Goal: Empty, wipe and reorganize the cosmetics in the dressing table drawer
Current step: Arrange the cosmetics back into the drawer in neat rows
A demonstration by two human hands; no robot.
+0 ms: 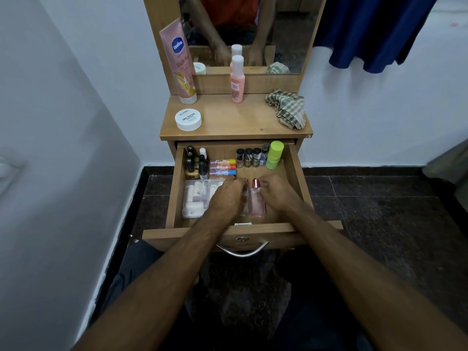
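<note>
The wooden drawer (295, 173) is pulled out and holds cosmetics. My left hand (226, 196) rests over a clear bottle that is mostly hidden beneath it, beside a clear plastic box (196, 198) of small tubes. My right hand (274, 192) has its curled fingers against a pink bottle (257, 202) with a rose-gold cap lying in the drawer. Further back stand dark nail polish bottles (195, 162), coloured lip balm tubes (222, 167), glitter polish bottles (249, 157) and a green stick (274, 155).
On the table top (235, 120) are a pink Vaseline tube (179, 64), a pink bottle with a white cap (237, 79), a white nail polish remover jar (188, 119) and a checked cloth (288, 108). A mirror stands behind. White walls flank the table; a blue cloth (372, 31) hangs at right.
</note>
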